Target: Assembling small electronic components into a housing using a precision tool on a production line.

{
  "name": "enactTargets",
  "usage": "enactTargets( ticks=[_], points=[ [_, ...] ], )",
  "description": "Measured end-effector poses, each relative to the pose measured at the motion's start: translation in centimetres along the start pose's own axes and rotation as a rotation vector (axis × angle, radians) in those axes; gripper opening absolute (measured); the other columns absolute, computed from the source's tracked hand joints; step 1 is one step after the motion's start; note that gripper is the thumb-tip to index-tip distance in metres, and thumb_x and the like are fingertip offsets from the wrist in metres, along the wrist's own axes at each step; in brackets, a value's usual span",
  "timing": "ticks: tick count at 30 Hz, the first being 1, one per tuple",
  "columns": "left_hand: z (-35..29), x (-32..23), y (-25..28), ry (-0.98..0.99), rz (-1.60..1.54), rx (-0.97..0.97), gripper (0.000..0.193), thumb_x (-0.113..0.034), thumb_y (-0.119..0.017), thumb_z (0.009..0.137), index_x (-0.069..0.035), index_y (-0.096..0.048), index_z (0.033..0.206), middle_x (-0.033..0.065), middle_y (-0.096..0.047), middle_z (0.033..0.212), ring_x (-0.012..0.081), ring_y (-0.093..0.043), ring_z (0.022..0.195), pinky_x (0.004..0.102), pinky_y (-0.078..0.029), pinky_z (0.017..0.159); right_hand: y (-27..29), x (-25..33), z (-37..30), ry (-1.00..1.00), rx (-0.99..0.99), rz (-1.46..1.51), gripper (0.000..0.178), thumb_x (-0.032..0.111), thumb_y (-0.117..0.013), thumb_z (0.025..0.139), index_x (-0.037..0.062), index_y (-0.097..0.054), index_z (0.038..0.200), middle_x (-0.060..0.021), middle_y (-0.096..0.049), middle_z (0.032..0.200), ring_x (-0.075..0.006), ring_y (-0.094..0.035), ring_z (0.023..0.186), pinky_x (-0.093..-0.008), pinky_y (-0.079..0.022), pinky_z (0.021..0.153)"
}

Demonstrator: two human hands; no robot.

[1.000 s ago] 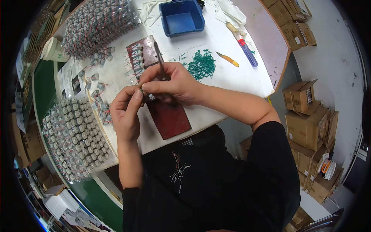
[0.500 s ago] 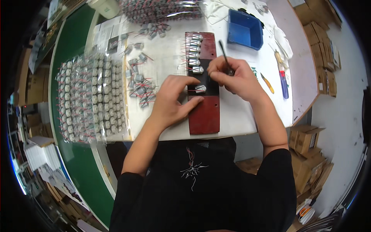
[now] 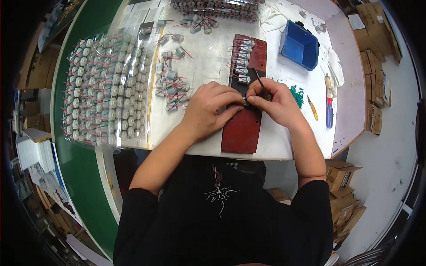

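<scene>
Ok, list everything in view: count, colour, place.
Board: one, red and black, mid-table.
Rowed motors: about six, silver, on board.
Loose motors: many, grey, left of board.
Bagged motors: many, grey, table's left.
Stacked motors: many, grey, top edge.
Bin: one, blue, upper right.
Cloths: about two, white, beside bin.
Scraps: many, green, nearer than bin.
Pointed tool: one, yellow, right of scraps.
Handled tool: one, blue and red, beside it.
Table: one, white, beneath.
Boxes: several, brown, both sides.
Slim tool: one, dark, in right hand.
Shirt: one, black, bottom.
Left hand: one, bare, over board.
Right hand: one, bare, over board.
</scene>
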State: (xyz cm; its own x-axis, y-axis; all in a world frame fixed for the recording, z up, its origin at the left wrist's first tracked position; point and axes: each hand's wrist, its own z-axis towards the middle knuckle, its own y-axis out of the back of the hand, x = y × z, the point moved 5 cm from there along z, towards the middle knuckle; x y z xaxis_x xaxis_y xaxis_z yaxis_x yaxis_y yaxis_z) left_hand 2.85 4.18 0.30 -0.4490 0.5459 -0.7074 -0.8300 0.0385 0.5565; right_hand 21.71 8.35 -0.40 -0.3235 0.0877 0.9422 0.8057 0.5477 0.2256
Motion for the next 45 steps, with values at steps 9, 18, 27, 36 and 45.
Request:
enactTargets(
  ticks=[9, 18, 27, 36, 45],
  points=[
    [-0.2, 0.4, -0.1, 0.096, -0.054, -0.006, 0.015, -0.018, -0.080, 0.082, -0.012, -0.070, 0.092, 0.0005, -0.072, 0.092, 0.0252, -0.063, 0.088, 0.0395, -0.049, 0.079, -0.6, 0.8, -0.3, -0.009, -0.088, -0.079, 0.009, 0.003, -0.074, 0.091, 0.0012, -0.066, 0.095, 0.0015, -0.061, 0.088, -0.0066, -0.056, 0.083, -0.0225, -0.046, 0.074],
    [0.3, -0.2, -0.2, 0.176, -0.067, 0.010, 0.018, -0.017, -0.078, 0.082, -0.012, -0.068, 0.096, 0.0029, -0.070, 0.089, 0.0268, -0.063, 0.087, 0.0410, -0.050, 0.079, -0.8, 1.6, -0.4, 0.082, -0.126, -0.268, 0.009, 0.001, -0.073, 0.091, 0.0011, -0.065, 0.096, 0.0016, -0.061, 0.088, -0.0068, -0.055, 0.084, -0.0229, -0.046, 0.075],
    [0.4, 0.2, -0.3, 0.282, -0.087, 0.043, 0.024, -0.022, -0.077, 0.082, -0.011, -0.067, 0.101, 0.0043, -0.069, 0.091, 0.0277, -0.062, 0.088, 0.0414, -0.051, 0.080, -0.7, 1.0, -0.3, 0.016, -0.088, -0.204, 0.011, -0.001, -0.071, 0.093, 0.0010, -0.063, 0.099, 0.0014, -0.062, 0.090, -0.0052, -0.055, 0.083, -0.0211, -0.047, 0.074],
    [0.6, 0.5, -1.2, 0.274, -0.071, 0.005, 0.023, -0.028, -0.080, 0.082, -0.017, -0.078, 0.103, 0.0023, -0.070, 0.095, 0.0269, -0.065, 0.092, 0.0394, -0.053, 0.080, 0.0, 1.3, -1.0, -0.137, -0.208, -0.334, 0.013, 0.003, -0.075, 0.091, 0.0011, -0.063, 0.090, 0.0011, -0.062, 0.084, -0.0047, -0.055, 0.076, -0.0232, -0.047, 0.066],
    [1.2, 0.9, -0.8, 0.328, -0.148, 0.121, 0.021, -0.025, -0.082, 0.081, -0.016, -0.082, 0.100, 0.0045, -0.070, 0.094, 0.0243, -0.067, 0.089, 0.0357, -0.053, 0.078, 0.8, 4.8, -3.0, 0.408, -0.138, -0.844, 0.025, 0.019, -0.067, 0.097, 0.0013, -0.061, 0.081, -0.0101, -0.059, 0.071, -0.0261, -0.057, 0.061, -0.0376, -0.048, 0.057]
  ],
)
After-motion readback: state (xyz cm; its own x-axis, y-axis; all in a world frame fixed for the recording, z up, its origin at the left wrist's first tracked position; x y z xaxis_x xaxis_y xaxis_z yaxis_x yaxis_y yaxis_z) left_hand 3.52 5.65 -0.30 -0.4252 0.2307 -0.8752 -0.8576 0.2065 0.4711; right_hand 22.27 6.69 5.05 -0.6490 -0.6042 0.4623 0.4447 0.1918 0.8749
